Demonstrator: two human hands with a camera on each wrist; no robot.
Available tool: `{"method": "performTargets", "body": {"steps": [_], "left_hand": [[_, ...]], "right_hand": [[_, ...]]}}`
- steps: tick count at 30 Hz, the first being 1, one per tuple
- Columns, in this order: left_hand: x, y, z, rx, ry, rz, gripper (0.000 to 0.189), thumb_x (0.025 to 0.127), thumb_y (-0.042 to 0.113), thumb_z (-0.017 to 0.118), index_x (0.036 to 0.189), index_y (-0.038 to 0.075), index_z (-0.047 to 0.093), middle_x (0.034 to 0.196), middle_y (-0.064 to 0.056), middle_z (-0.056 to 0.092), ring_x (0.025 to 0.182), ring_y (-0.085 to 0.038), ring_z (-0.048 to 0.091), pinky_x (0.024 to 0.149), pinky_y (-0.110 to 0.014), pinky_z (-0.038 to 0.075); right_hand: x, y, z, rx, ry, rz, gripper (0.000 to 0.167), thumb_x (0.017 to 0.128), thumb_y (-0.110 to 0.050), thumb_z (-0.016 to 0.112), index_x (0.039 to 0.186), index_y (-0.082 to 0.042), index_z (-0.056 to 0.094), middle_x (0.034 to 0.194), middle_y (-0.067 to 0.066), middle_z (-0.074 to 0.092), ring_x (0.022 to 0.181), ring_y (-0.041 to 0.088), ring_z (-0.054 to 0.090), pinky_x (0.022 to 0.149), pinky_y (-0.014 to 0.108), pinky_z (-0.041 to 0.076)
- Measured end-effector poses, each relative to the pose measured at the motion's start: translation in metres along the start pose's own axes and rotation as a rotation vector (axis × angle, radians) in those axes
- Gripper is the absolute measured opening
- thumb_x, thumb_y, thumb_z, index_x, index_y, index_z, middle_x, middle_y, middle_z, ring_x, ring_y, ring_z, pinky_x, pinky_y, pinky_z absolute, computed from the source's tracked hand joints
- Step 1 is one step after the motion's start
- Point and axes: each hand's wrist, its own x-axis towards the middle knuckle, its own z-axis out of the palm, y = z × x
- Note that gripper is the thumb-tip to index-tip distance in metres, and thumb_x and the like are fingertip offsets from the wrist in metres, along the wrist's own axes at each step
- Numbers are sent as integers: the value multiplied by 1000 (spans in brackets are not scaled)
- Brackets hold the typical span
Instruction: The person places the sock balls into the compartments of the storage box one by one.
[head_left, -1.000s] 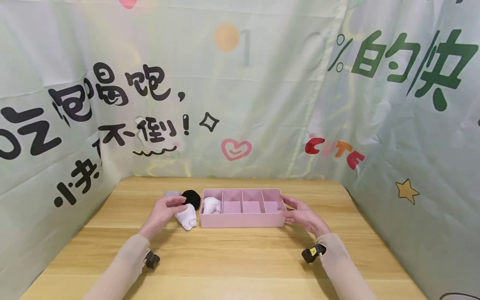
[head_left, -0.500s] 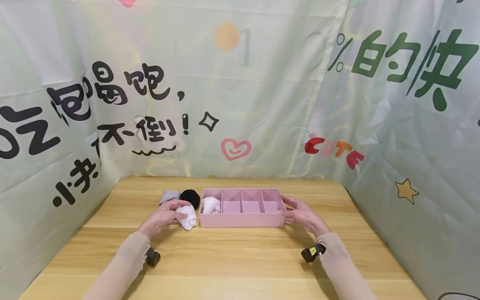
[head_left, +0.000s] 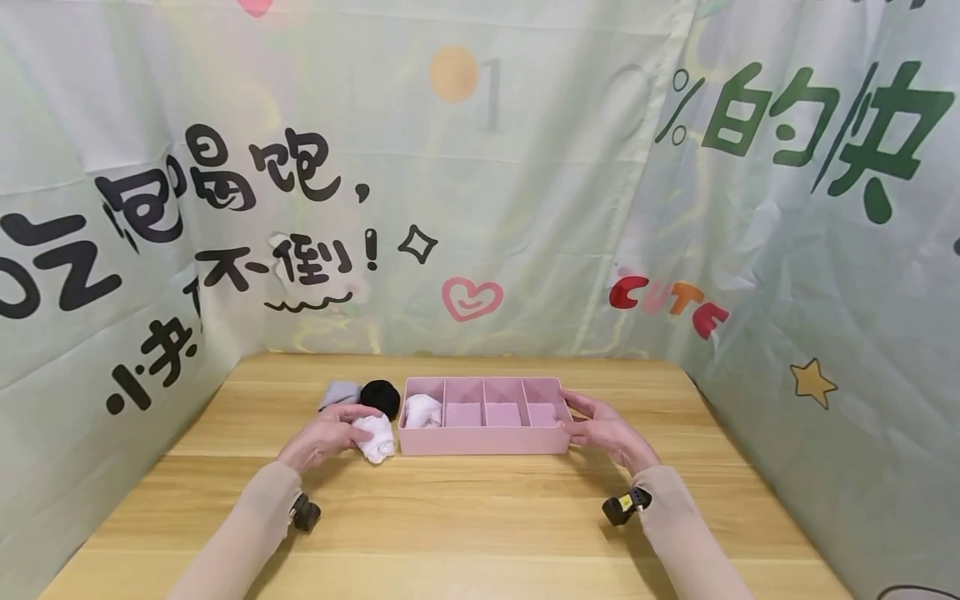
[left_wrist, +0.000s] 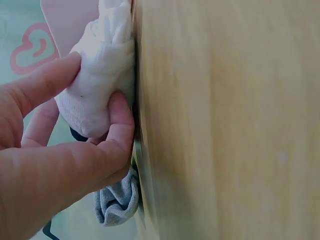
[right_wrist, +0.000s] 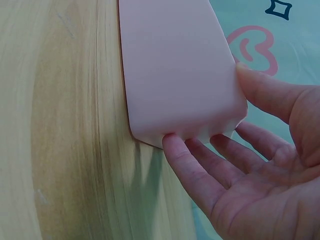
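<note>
The head view showed two bare hands well apart. The left hand (head_left: 326, 435) held a soft, white, bunched cloth roll (head_left: 377, 442) at its fingertips. Only the left wrist view made the grip clear: the thumb pressed on one side, a finger dug into the other. Whether the white roll touched the wooden bench (head_left: 450, 533) could not be told.

Just beyond the left hand sat a round black fabric ball (head_left: 381, 398) and, beside it, a flat-looking grey cloth bundle (head_left: 341, 393). From the left wrist, the black ball was merely a dark sliver behind the white roll, while the grey bundle displayed its loose folds below the fingers.

Between the hands stood a long pink plastic box (head_left: 483, 442), divided into four compartments. The head view alone looked into it: a second white cloth bundle (head_left: 424, 411) lay in the compartment nearest the left hand.

The right hand (head_left: 607, 429) gripped the box at its near end. The right wrist view, seeing only smooth outer walls, added the detail: the thumb lay at the upper edge and the fingertips pressed against the end wall. Beyond both hands hung a pale printed fabric backdrop (head_left: 525, 217).
</note>
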Motion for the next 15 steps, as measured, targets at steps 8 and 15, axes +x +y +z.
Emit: {"method": "performTargets", "body": {"steps": [8, 15], "left_hand": [[-4, 4, -4, -46, -3, 29, 49, 87, -10, 63, 135, -10, 51, 115, -18, 60, 90, -18, 64, 80, -32, 58], [2, 18, -5, -82, -5, 57, 50, 89, -7, 62, 137, -6, 50, 115, -16, 57, 94, -21, 64, 84, -34, 57]], "right_hand": [[1, 1, 2, -15, 4, 4, 70, 95, 1, 58, 155, -4, 22, 161, 24, 17, 142, 45, 29, 96, 38, 53], [1, 0, -1, -12, -9, 3, 72, 95, 0, 58, 156, -5, 20, 162, 22, 16, 143, 44, 28, 99, 40, 51]]}}
